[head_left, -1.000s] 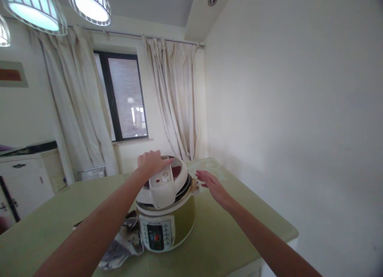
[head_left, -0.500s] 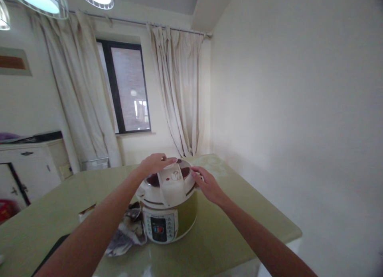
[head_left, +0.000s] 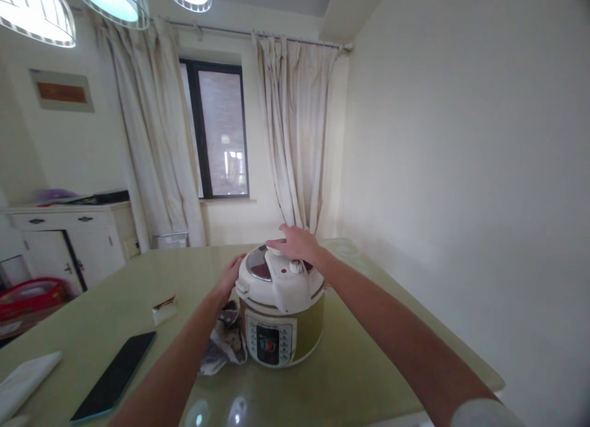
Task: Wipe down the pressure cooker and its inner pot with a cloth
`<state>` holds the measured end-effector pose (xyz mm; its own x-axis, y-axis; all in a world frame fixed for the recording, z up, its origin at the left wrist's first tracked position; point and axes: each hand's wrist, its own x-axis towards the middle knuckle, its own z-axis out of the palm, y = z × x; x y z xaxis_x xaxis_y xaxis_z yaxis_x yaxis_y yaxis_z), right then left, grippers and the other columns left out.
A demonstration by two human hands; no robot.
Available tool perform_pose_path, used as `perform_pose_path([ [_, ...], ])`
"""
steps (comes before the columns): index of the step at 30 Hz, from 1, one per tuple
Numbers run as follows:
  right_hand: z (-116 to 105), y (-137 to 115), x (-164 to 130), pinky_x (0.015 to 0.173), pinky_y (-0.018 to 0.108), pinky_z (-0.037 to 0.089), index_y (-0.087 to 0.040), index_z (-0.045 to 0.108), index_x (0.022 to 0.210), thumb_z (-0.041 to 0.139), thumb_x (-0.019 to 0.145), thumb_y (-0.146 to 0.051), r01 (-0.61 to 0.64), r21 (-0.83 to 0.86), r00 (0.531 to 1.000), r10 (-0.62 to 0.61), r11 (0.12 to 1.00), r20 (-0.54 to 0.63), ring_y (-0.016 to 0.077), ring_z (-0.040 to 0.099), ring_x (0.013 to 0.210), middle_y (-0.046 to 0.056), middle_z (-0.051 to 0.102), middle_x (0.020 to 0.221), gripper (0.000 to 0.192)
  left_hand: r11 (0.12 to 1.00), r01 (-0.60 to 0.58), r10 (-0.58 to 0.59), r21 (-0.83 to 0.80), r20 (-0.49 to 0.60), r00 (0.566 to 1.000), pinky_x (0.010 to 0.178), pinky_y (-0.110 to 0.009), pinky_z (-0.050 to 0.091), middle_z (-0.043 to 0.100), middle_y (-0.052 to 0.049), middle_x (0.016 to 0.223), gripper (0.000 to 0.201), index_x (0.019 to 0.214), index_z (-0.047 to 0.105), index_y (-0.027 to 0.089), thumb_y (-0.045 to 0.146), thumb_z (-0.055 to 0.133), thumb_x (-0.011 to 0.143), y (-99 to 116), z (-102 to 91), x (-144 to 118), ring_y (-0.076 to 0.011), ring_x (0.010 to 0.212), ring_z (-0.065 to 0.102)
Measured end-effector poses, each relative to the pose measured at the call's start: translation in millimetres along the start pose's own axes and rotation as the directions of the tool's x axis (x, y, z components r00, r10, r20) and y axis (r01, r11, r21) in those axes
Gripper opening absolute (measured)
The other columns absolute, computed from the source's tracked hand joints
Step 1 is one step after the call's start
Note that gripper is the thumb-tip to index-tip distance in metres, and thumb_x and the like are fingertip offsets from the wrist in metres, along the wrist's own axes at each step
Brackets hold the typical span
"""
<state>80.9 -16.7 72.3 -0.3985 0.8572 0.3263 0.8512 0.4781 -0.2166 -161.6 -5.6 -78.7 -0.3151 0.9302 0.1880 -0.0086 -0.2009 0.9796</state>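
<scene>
1. Right hand (head_left: 297,244) laid palm down on top of the lid (head_left: 279,273) of the pressure cooker (head_left: 282,313), fingers loosely spread and pointing left, resting there and not gripping.
2. Right forearm stretched from the lower right corner of the view up to the cooker, nearly straight.
3. Left hand (head_left: 230,276) pressed against the left side of the lid's rim, fingers partly open and curved along it (closed around nothing).
4. Left arm reaching forward from the bottom edge of the view, passing over a crumpled cloth (head_left: 224,347).
5. Cooker standing upright on the green table (head_left: 92,316), nearer its right edge than its left, control panel facing the camera.
6. Cloth touching the cooker's base on the left.
7. Dark phone (head_left: 115,375) near the table's front left edge, well apart from both hands.
</scene>
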Motion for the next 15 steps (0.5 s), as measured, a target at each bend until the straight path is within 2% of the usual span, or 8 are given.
perform_pose_path([
  [3, 6.0, -14.9, 8.4, 0.093, 0.046, 0.053, -0.019, 0.075, 0.122, 0.046, 0.087, -0.091, 0.04, -0.147, 0.993, -0.023, 0.988, 0.114, 0.0384, 0.07, 0.117, 0.021, 0.075, 0.124, 0.085, 0.996, -0.032, 0.026, -0.082, -0.073, 0.997, 0.091, -0.042, 0.056, 0.08, -0.009, 0.099, 0.06, 0.105, 0.075, 0.018, 0.066, 0.077, 0.068, -13.6, 5.9, 2.9, -0.0297, 0.097, 0.073],
  [6, 11.1, -20.0, 10.6, 0.092, 0.045, 0.054, -0.017, 0.077, 0.12, 0.048, 0.086, -0.09, 0.093, -0.244, 0.993, -0.072, 0.965, 0.096, 0.0385, 0.071, 0.115, 0.023, 0.076, 0.12, 0.085, 0.989, -0.073, 0.06, -0.13, -0.106, 0.993, 0.09, -0.042, 0.057, 0.08, -0.01, 0.097, 0.059, 0.103, 0.075, 0.016, 0.062, 0.077, 0.066, -22.0, 6.9, 5.3, -0.0301, 0.096, 0.073],
  [8, 12.6, -17.7, 12.6, 0.091, 0.045, 0.054, -0.017, 0.078, 0.118, 0.043, 0.091, -0.087, 0.145, -0.272, 0.988, -0.123, 0.951, 0.096, 0.0375, 0.072, 0.113, 0.023, 0.077, 0.118, 0.083, 0.984, -0.093, 0.077, -0.154, -0.108, 0.991, 0.09, -0.042, 0.057, 0.079, -0.011, 0.098, 0.061, 0.106, 0.075, 0.015, 0.061, 0.075, 0.067, -24.2, 7.3, 4.9, -0.0299, 0.097, 0.073],
  [11, 13.4, -10.4, 17.3, 0.088, 0.044, 0.054, -0.016, 0.08, 0.113, 0.036, 0.096, -0.084, 0.224, -0.317, 0.974, -0.207, 0.922, 0.088, 0.0377, 0.073, 0.109, 0.023, 0.078, 0.115, 0.083, 0.987, -0.098, 0.08, -0.13, -0.138, 0.987, 0.09, -0.042, 0.056, 0.079, -0.012, 0.099, 0.058, 0.108, 0.074, 0.015, 0.059, 0.07, 0.071, -23.8, 9.1, 1.8, -0.0304, 0.098, 0.072],
  [15, 14.6, -4.3, 22.7, 0.089, 0.043, 0.052, -0.016, 0.081, 0.111, 0.038, 0.096, -0.082, 0.256, -0.358, 0.967, -0.239, 0.898, 0.09, 0.0367, 0.074, 0.108, 0.023, 0.078, 0.112, 0.08, 0.988, -0.121, 0.105, -0.099, -0.151, 0.983, 0.09, -0.04, 0.055, 0.077, -0.012, 0.1, 0.053, 0.107, 0.073, 0.016, 0.058, 0.064, 0.077, -23.1, 11.4, -3.0, -0.0291, 0.099, 0.07],
])
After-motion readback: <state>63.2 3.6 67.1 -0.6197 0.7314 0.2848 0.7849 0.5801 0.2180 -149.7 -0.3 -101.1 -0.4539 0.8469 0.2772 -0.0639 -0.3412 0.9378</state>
